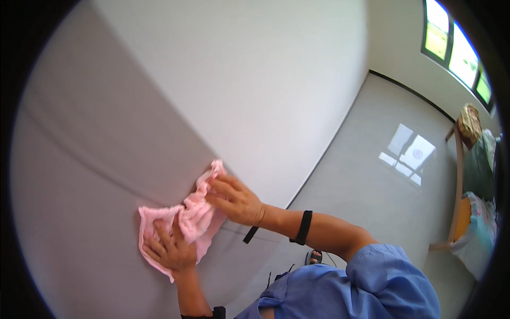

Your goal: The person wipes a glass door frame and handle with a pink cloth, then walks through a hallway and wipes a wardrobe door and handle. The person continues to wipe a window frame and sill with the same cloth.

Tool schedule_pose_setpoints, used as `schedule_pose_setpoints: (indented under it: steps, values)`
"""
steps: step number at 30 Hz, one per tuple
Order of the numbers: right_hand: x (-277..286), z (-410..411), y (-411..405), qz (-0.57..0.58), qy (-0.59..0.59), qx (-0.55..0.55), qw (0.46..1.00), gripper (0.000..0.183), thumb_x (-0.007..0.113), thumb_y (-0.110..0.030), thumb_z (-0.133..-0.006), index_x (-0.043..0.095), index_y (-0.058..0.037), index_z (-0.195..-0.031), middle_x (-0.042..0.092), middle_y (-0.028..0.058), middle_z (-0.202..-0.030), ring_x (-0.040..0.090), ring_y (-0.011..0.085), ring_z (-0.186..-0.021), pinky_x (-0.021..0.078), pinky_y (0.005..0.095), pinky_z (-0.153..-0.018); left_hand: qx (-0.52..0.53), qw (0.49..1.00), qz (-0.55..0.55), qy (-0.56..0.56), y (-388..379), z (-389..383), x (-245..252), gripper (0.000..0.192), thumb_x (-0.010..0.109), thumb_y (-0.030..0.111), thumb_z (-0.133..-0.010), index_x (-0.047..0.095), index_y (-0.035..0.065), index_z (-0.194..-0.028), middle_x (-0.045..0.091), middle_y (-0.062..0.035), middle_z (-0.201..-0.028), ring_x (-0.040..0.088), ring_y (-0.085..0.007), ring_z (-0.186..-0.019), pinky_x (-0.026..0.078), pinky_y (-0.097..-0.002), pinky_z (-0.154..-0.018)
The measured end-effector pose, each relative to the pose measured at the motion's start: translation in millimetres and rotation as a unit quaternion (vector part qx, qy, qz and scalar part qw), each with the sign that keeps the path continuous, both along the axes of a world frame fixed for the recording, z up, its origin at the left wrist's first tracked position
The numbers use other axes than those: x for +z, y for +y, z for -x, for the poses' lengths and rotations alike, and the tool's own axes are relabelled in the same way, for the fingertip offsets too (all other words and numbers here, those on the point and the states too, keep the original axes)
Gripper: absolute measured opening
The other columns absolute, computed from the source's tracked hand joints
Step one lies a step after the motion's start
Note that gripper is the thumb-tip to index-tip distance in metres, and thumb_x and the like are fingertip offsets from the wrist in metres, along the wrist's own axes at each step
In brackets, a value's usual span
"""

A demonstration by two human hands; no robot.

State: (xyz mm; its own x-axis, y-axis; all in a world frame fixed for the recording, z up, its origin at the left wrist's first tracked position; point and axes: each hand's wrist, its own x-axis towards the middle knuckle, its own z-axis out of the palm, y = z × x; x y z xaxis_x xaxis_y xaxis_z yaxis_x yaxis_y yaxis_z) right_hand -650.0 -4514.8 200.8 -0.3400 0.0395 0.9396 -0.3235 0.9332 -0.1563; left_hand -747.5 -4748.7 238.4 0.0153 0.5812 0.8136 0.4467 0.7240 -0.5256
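Observation:
A pink cloth [198, 211] lies crumpled against a smooth pale wall [119, 159]. My left hand [171, 247] holds its lower left part flat to the surface, palm down, fingers slightly spread. Higher up and to the right, my right hand [235, 199] has its fingers on the bunched upper part of the same cloth. Folds hide some of the fingertips. Each forearm wears a black band, one of them a black strap [306, 227] on the right arm.
A short black strip [251, 234] shows just below my right wrist. Grey glossy floor [358, 159] meets the wall along a slanting edge. At the far right stands a wooden-framed piece of furniture [458, 179] with bags and fabric, below windows [458, 48]. A sandalled foot [315, 257] is near my shirt.

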Motion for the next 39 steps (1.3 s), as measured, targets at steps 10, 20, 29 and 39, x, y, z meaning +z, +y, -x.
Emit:
schedule_pose_setpoints:
  steps: [10,20,29,39]
  values:
    - [55,-117,14,0.2,-0.236,0.075,0.948,0.028,0.063,-0.003,-0.087,0.068,-0.0052,-0.115,0.066,0.0123,-0.114,0.064,0.0328,-0.109,0.0566,0.0411,-0.089,-0.32,0.897,0.004,-0.304,84,-61,74,0.036,0.054,0.026,-0.104,0.067,0.003,-0.128,0.065,-0.0115,-0.137,0.058,-0.04,-0.13,0.044,-0.0571,-0.109]
    - [12,-266,148,0.395,-0.202,-0.22,0.869,0.027,0.072,-0.004,-0.085,0.071,-0.0093,-0.112,0.07,0.0128,-0.111,0.067,0.0356,-0.103,0.0552,0.0453,-0.087,-0.505,0.542,0.12,-0.661,317,-130,-15,0.029,0.056,0.004,-0.095,0.067,0.0002,-0.122,0.07,-0.0186,-0.109,0.07,-0.0351,-0.1,0.055,-0.041,-0.088]
    - [63,-372,351,0.323,-0.351,-0.32,0.818,0.027,0.071,-0.005,-0.086,0.07,-0.0097,-0.113,0.069,0.0107,-0.109,0.066,0.0331,-0.1,0.0551,0.045,-0.086,-0.501,0.414,0.388,-0.653,594,-185,7,0.021,0.066,0.018,-0.093,0.071,0.0066,-0.11,0.072,-0.0173,-0.102,0.068,-0.0416,-0.095,0.055,-0.0477,-0.081]
    - [48,-517,439,0.422,-0.236,-0.481,0.731,0.016,0.071,-0.009,-0.086,0.068,-0.0087,-0.102,0.068,0.0132,-0.099,0.067,0.0359,-0.093,0.0548,0.0461,-0.08,-0.56,0.259,0.572,-0.542,805,-347,20,0.022,0.064,0.014,-0.091,0.07,0.005,-0.11,0.072,-0.0195,-0.1,0.067,-0.0426,-0.093,0.054,-0.0491,-0.08]
